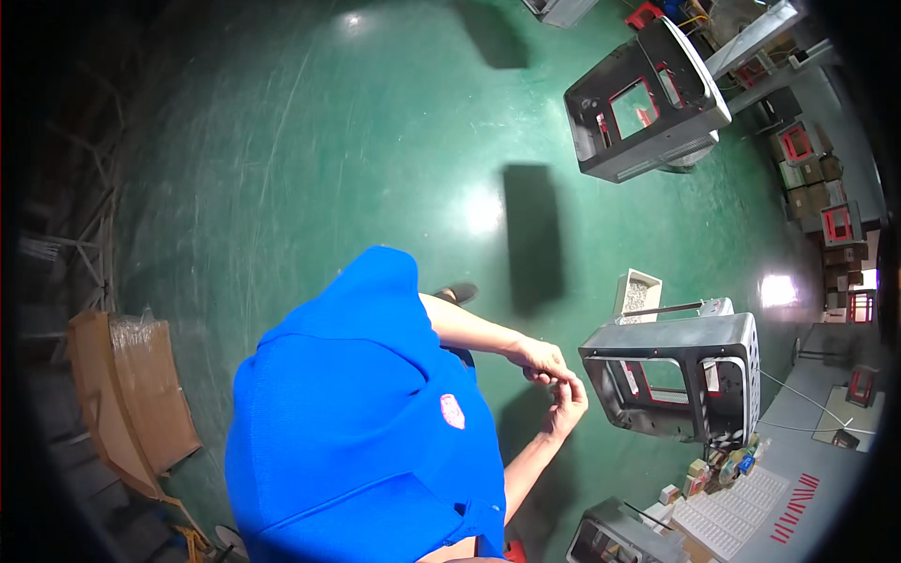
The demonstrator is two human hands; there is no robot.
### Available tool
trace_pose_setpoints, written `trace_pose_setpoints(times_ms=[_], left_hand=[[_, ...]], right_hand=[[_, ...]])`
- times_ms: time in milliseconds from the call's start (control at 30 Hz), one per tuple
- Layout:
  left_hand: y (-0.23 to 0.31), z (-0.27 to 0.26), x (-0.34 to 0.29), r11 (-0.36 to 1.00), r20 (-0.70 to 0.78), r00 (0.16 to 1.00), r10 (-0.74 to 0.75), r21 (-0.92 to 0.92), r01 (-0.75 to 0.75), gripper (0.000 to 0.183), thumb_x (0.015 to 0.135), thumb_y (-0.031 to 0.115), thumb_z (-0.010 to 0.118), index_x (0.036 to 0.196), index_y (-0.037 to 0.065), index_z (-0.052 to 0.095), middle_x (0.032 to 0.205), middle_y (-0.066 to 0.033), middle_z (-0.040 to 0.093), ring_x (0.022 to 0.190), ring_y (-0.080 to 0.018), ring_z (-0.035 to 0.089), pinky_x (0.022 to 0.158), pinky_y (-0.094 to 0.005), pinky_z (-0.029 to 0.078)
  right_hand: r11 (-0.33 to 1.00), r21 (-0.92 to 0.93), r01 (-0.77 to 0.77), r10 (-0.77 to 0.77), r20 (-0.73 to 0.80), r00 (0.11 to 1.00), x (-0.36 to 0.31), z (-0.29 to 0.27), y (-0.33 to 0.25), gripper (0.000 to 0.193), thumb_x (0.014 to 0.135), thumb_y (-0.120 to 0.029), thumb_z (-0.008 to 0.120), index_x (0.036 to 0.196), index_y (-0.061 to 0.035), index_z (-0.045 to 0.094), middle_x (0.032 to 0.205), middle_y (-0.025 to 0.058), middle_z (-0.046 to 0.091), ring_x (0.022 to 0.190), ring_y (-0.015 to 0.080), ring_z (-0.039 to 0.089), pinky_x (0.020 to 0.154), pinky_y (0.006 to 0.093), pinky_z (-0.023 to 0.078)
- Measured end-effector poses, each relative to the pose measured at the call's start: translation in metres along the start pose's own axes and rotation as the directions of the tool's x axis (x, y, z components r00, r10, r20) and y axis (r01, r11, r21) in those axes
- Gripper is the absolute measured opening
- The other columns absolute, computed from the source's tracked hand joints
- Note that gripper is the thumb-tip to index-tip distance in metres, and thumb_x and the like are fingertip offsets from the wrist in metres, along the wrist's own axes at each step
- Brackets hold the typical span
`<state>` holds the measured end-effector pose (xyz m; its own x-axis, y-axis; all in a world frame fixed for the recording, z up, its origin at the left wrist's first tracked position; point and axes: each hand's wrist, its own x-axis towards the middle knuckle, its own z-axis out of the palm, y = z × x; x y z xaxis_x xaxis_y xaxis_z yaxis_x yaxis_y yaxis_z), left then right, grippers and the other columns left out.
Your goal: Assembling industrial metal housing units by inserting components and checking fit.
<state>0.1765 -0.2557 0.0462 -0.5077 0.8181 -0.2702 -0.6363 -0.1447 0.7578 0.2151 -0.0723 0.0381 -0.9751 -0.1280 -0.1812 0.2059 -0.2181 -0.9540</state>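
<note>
Both my hands meet in front of my blue shirt (347, 422), fingertips touching. My left hand (539, 360) is closed, its fingers pinched together. Coming up from below, my right hand (567, 409) is also closed, thumb and fingers pressed against the left fingertips. Whatever they hold between them is too small to make out. Just right of the hands, apart from them, stands a grey and black machine housing (671, 371) with rectangular openings and red-edged parts inside.
An open box of small pale parts (638, 296) sits behind the housing. Another housing (648, 103) stands farther off, and a third (615, 535) at lower right. The grey workbench (798, 460) carries red strips (796, 509) and a white gridded sheet (732, 511). Cardboard (141, 394) leans at left.
</note>
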Motion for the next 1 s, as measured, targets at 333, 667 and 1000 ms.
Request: trace_pose_setpoints(times_ms=[333,667,1000], left_hand=[[0.036,-0.096,-0.091,0.990,-0.340,0.940,0.033,-0.116,-0.077,0.057,0.093,0.056,0.029,0.071,0.012,0.055,0.052,0.0049,0.043,0.041,-0.0046,0.033,0.038,-0.0216,0.024],[0.101,-0.250,-0.242,0.837,-0.758,0.581,0.295,-0.089,-0.540,0.063,0.088,0.066,0.029,0.077,0.012,0.061,0.055,0.0053,0.044,0.043,-0.0061,0.036,0.039,-0.0217,0.024],[0.104,-0.300,-0.292,0.748,-0.800,0.528,0.286,-0.158,-0.645,0.062,0.089,0.064,0.029,0.082,0.011,0.060,0.055,0.0051,0.044,0.042,-0.0062,0.037,0.039,-0.0214,0.023]], right_hand=[[0.666,-0.627,0.404,-0.345,0.221,0.912,0.073,0.175,-0.026,0.014,0.073,-0.001,0.070,0.087,-0.0042,0.066,0.090,0.0057,0.065,0.078,0.0137,0.060,0.068,0.0254,0.047],[0.055,-0.536,0.842,-0.244,0.811,0.532,0.190,0.418,-0.016,0.017,0.071,-0.010,0.065,0.087,-0.0093,0.063,0.093,0.0034,0.065,0.083,0.0211,0.058,0.077,0.0351,0.042],[0.072,-0.432,0.899,0.006,0.901,0.433,0.243,0.497,-0.011,0.012,0.067,-0.009,0.065,0.078,-0.0085,0.061,0.076,0.0052,0.060,0.072,0.0226,0.056,0.069,0.0353,0.041]])
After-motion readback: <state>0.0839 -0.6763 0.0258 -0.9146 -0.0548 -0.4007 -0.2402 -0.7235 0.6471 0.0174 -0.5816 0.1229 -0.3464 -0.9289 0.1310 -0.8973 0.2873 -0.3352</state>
